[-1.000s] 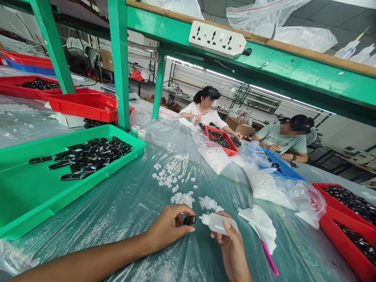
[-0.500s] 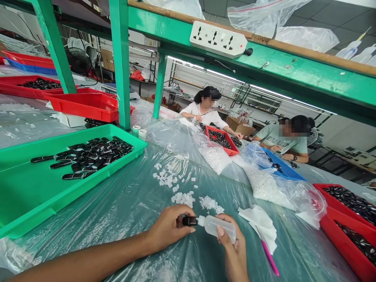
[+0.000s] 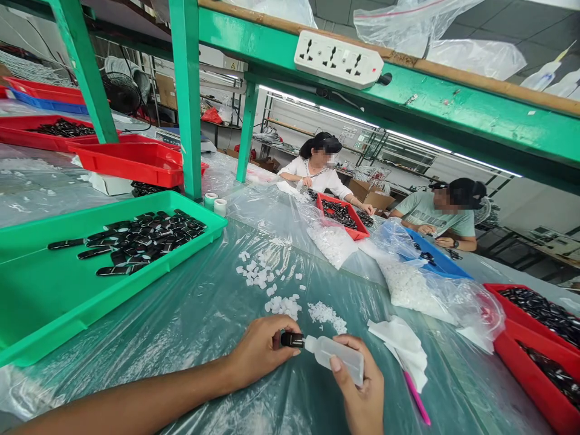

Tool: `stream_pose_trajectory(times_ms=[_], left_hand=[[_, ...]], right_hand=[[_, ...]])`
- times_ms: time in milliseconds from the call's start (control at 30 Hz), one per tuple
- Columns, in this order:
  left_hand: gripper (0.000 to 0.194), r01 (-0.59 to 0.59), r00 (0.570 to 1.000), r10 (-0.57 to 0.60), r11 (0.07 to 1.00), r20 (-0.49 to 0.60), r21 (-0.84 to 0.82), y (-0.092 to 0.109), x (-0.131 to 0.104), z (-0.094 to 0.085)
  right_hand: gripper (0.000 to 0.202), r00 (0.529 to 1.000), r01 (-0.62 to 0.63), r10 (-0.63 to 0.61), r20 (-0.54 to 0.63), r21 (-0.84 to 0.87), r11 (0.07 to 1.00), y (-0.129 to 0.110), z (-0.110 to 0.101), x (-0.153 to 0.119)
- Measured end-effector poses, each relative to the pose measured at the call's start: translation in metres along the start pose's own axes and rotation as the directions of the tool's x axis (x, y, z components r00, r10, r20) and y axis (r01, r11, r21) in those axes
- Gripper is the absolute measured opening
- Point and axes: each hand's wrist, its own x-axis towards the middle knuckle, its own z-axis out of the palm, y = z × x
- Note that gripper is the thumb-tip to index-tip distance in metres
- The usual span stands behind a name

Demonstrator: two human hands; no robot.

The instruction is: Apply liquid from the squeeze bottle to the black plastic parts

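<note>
Between the thumb and fingers of my left hand (image 3: 265,350) is a small black plastic part (image 3: 291,339), its end facing right. My right hand (image 3: 362,380) is closed around a translucent squeeze bottle (image 3: 338,357), tilted with its nozzle to the left. The nozzle tip meets the right end of the black part; whether it goes inside I cannot tell. Just beyond my hands lie small piles of white pieces (image 3: 283,306) and finer white bits (image 3: 326,315) on the plastic-covered table (image 3: 199,338).
On the left stands a green tray (image 3: 40,290) with many black parts (image 3: 140,238). A white cloth (image 3: 405,347) and pink pen-like tool (image 3: 417,399) lie right. Red trays (image 3: 521,344) edge the far right. A green shelf frame (image 3: 185,103) crosses above; two co-workers (image 3: 317,166) sit opposite.
The bottle's rear end has dipped slightly and my right hand has moved down a little with it. My left hand and the black part have barely moved.
</note>
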Motion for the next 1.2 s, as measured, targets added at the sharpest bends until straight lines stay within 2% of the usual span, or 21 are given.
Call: stream_pose_trajectory(times_ms=[100,233,400,533,600,667,767,867,933,1000,1067,1200], left_hand=[[0.013,0.01,1.0,-0.01,1.0,0.001,0.011,0.001,0.0,0.0],[0.014,0.015,1.0,-0.015,0.999,0.005,-0.03,0.0,0.001,0.0],[0.017,0.042,0.999,-0.041,0.991,0.01,-0.129,-0.003,0.001,0.001],[0.018,0.044,0.999,-0.041,0.978,0.018,-0.205,-0.002,0.002,0.001],[0.017,0.037,0.999,-0.029,0.972,0.034,-0.23,-0.001,0.002,0.0],[0.017,0.03,0.999,-0.02,0.969,0.045,-0.246,0.0,0.001,0.0],[0.017,0.027,0.998,-0.013,0.965,0.055,-0.259,0.001,0.001,0.0],[0.016,0.024,0.998,-0.007,0.963,0.064,-0.269,0.001,0.001,-0.001],[0.015,0.027,0.997,-0.008,0.962,0.071,-0.272,0.002,0.0,-0.001],[0.013,0.04,0.996,-0.016,0.961,0.087,-0.275,0.003,0.0,-0.002],[0.013,0.057,0.994,-0.028,0.958,0.108,-0.28,0.003,0.001,-0.002],[0.021,0.103,0.987,-0.062,0.951,0.146,-0.292,-0.002,0.004,-0.001]], right_hand=[[0.035,1.0,0.004,-0.004,-0.023,-0.013,1.0,-0.001,0.001,-0.001],[0.033,0.999,-0.023,0.022,0.028,0.031,0.999,0.0,-0.001,0.0],[0.034,0.984,-0.155,0.133,0.115,0.203,0.967,0.009,-0.005,0.008],[0.037,0.952,-0.296,0.229,0.204,0.411,0.862,0.017,-0.008,0.015],[0.039,0.948,-0.305,0.222,0.227,0.451,0.839,0.019,-0.01,0.019],[0.041,0.956,-0.275,0.196,0.219,0.439,0.855,0.02,-0.013,0.023],[0.046,0.973,-0.223,0.189,0.131,0.336,0.915,0.021,-0.02,0.032],[0.045,0.985,-0.158,0.152,0.077,0.078,0.984,0.024,-0.03,0.043],[0.042,0.988,-0.084,0.105,0.111,-0.178,0.98,0.026,-0.038,0.05],[0.038,0.982,-0.028,0.095,0.166,-0.365,0.93,0.029,-0.046,0.056],[0.032,0.968,-0.012,0.12,0.22,-0.437,0.899,0.032,-0.051,0.06],[0.026,0.933,0.005,0.155,0.326,-0.441,0.897,0.034,-0.057,0.064]])
